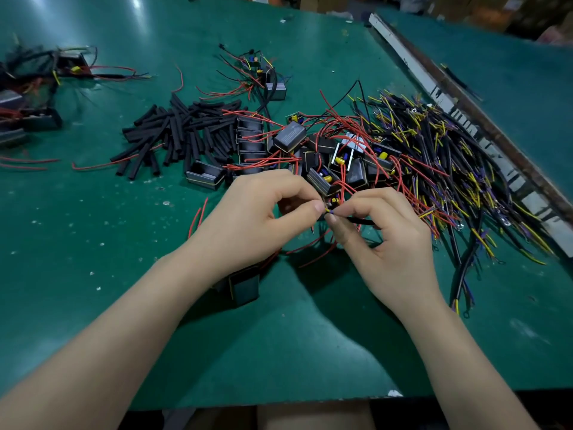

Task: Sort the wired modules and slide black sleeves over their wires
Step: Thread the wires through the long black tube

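Note:
My left hand (pixel 260 212) and my right hand (pixel 387 240) meet over the green table, both pinching a small wired part. Between the fingertips shows a yellow and purple wire end (pixel 329 210), and a black sleeved wire (pixel 359 220) runs right from it under my right fingers. Thin red wires (pixel 313 243) hang below the hands. A black module (pixel 245 287) lies under my left wrist. Behind the hands sits a heap of black modules with red wires (pixel 310 150). A pile of loose black sleeves (pixel 183 135) lies left of it.
A large tangle of black, yellow and purple wires (pixel 449 169) spreads at the right. Finished modules (pixel 31 97) lie at the far left, another small group (pixel 263 76) at the back. A worn metal rail (pixel 465 119) crosses the right side. The green mat (pixel 93 259) ends near me.

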Available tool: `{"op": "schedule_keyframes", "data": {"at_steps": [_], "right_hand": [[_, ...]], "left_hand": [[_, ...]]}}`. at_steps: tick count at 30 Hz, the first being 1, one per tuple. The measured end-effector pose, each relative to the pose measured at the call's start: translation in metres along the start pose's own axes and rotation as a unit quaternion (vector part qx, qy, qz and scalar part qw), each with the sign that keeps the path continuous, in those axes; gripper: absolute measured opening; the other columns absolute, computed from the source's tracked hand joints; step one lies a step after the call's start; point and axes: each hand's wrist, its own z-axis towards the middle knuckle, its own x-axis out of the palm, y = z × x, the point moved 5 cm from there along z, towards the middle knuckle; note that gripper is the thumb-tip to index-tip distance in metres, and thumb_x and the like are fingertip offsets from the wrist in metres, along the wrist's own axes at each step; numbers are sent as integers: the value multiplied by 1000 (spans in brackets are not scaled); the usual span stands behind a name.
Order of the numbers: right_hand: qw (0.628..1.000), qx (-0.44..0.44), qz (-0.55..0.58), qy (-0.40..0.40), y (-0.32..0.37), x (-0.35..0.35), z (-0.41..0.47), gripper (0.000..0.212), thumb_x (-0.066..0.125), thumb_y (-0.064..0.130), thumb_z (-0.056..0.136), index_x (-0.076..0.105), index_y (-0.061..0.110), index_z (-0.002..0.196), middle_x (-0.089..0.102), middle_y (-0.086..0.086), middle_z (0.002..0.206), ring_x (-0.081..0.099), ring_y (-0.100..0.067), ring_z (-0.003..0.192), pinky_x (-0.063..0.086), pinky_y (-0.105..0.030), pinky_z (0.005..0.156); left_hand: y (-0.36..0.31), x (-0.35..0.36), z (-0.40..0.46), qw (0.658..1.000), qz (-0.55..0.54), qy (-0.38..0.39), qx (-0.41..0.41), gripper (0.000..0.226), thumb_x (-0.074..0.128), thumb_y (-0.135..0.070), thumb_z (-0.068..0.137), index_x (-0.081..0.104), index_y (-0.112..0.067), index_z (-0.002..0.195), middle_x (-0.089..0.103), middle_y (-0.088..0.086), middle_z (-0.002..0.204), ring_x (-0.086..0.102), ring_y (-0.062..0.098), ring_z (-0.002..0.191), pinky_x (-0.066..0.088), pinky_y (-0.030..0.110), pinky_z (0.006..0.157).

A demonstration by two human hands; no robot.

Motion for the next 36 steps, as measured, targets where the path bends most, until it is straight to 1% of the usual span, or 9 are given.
{"op": "schedule_keyframes", "data": {"at_steps": [3, 7, 12, 14, 18, 23, 26, 29, 36], "right_hand": [[1000, -1, -5, -7, 2, 1, 0, 8, 69, 16, 86, 69, 8, 85, 57, 7, 88, 58, -19, 83, 47, -47, 71], [1000, 8, -11, -11, 2, 1, -1, 9, 69, 18, 86, 69, 10, 84, 57, 8, 88, 59, -20, 83, 47, -49, 70], [1000, 14, -6, -21, 2, -1, 0, 9, 70, 17, 86, 69, 9, 82, 59, 6, 86, 60, -19, 82, 47, -48, 69], [1000, 16, -7, -23, 1, -2, -1, 9, 70, 17, 86, 69, 8, 82, 61, 3, 86, 60, -20, 82, 47, -48, 70], [1000, 10, -11, -21, 2, -2, -1, 8, 70, 15, 86, 70, 7, 83, 60, 3, 86, 59, -18, 81, 47, -47, 70], [1000, 7, -4, -18, 3, -1, 0, 7, 70, 13, 86, 70, 6, 84, 58, 4, 87, 59, -20, 80, 48, -46, 71], [1000, 17, -1, -14, 1, 0, 0, 7, 70, 14, 86, 70, 7, 85, 59, 1, 87, 59, -22, 81, 48, -45, 71], [1000, 21, 3, -12, 1, 0, 0, 7, 70, 13, 86, 70, 6, 85, 60, -1, 87, 58, -22, 81, 48, -47, 71], [1000, 17, 6, -8, 2, 1, 0, 7, 71, 13, 86, 69, 7, 84, 58, 3, 87, 57, -18, 80, 47, -48, 70]], "left_hand": [[1, -2, 0, 1000, 0, -16, 1, 13, 61, -23, 80, 71, -16, 77, 62, -7, 72, 55, 5, 69, 41, 13, 67], [-4, -2, -1, 996, 67, -26, 54, 9, 65, -13, 78, 72, -11, 72, 58, -2, 67, 51, 9, 63, 44, 26, 63], [-7, -3, -2, 989, 95, -46, 100, 8, 68, -12, 82, 75, -11, 80, 62, 0, 70, 56, 15, 66, 47, 30, 64], [-7, -4, -2, 989, 89, -53, 107, 6, 70, -12, 82, 76, -11, 83, 63, 0, 71, 57, 14, 67, 47, 28, 65], [-9, -4, -2, 992, 66, -50, 97, 7, 71, -11, 81, 76, -7, 85, 64, 2, 72, 57, 10, 67, 43, 18, 66], [-6, -4, -1, 995, 55, -41, 73, 7, 72, -12, 82, 75, -9, 87, 63, 0, 73, 49, -1, 63, 36, 10, 65], [-4, -3, -1, 996, 49, -39, 69, 7, 71, -12, 83, 75, -9, 88, 63, 0, 74, 48, -6, 66, 35, 9, 64], [-4, -3, -1, 996, 49, -40, 69, 7, 71, -11, 82, 75, -9, 88, 63, 1, 75, 48, -3, 65, 37, 12, 64], [-4, -3, -1, 994, 54, -37, 82, 6, 70, -9, 82, 75, -6, 85, 61, 1, 72, 45, -7, 65, 35, 12, 63]]}}
